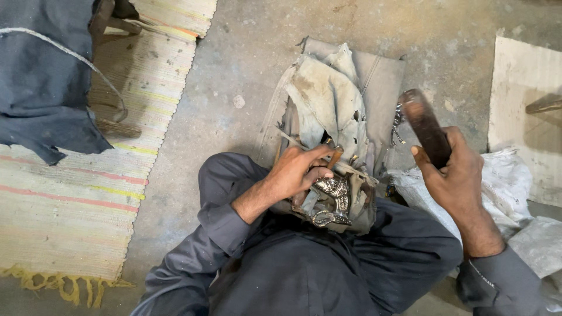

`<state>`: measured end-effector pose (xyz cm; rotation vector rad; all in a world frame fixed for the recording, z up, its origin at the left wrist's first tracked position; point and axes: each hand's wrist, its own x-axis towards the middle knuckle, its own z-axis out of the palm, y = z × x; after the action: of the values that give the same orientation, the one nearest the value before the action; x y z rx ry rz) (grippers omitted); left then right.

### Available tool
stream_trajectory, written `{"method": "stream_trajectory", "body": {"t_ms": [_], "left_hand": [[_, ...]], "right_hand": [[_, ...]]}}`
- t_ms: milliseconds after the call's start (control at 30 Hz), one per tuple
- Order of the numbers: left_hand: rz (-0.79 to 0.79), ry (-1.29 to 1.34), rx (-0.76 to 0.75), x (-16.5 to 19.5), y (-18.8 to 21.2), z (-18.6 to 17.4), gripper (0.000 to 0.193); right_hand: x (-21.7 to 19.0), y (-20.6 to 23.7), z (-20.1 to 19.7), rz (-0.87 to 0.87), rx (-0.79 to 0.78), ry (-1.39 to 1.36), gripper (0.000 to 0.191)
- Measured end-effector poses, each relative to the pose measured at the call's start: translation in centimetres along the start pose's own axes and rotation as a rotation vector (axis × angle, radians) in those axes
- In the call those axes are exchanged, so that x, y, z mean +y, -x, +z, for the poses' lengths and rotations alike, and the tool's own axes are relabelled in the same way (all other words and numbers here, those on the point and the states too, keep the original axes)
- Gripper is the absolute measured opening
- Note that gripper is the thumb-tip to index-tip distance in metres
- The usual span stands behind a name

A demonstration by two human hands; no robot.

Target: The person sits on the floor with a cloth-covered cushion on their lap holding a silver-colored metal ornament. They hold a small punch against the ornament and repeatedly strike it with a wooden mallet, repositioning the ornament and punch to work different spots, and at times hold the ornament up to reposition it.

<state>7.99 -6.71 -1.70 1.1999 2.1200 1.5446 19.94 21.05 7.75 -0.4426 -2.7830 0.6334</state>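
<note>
I sit on a concrete floor in dark grey clothes. My left hand [298,169] pinches a thin rod-like tool [335,158] upright against a shiny embossed metal piece [331,202] that lies on a cloth-wrapped block [328,111] between my knees. My right hand [451,169] is raised to the right and grips the dark wooden handle of a mallet [426,126]. The mallet's head is blurred and points up and away. The lower part of the metal piece curves towards my lap.
A striped woven mat [76,193] with a yellow fringe covers the floor at left, with dark grey cloth [41,76] and wooden pieces on it. White plastic sacks [509,187] lie beside my right knee. A pale board [521,93] sits at far right.
</note>
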Motion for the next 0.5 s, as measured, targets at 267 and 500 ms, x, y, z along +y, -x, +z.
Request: {"method": "stream_trajectory", "body": {"t_ms": [267, 500], "left_hand": [[0.019, 0.001, -0.042, 0.3, -0.2, 0.0, 0.041], [-0.034, 0.034, -0.051, 1.1, -0.2, -0.4, 0.045]], "right_hand": [[-1.1, -0.4, -1.1, -0.19, -0.276, 0.4, 0.039], [-1.6, -0.9, -1.3, -0.137, -0.261, 0.392, 0.035]]}}
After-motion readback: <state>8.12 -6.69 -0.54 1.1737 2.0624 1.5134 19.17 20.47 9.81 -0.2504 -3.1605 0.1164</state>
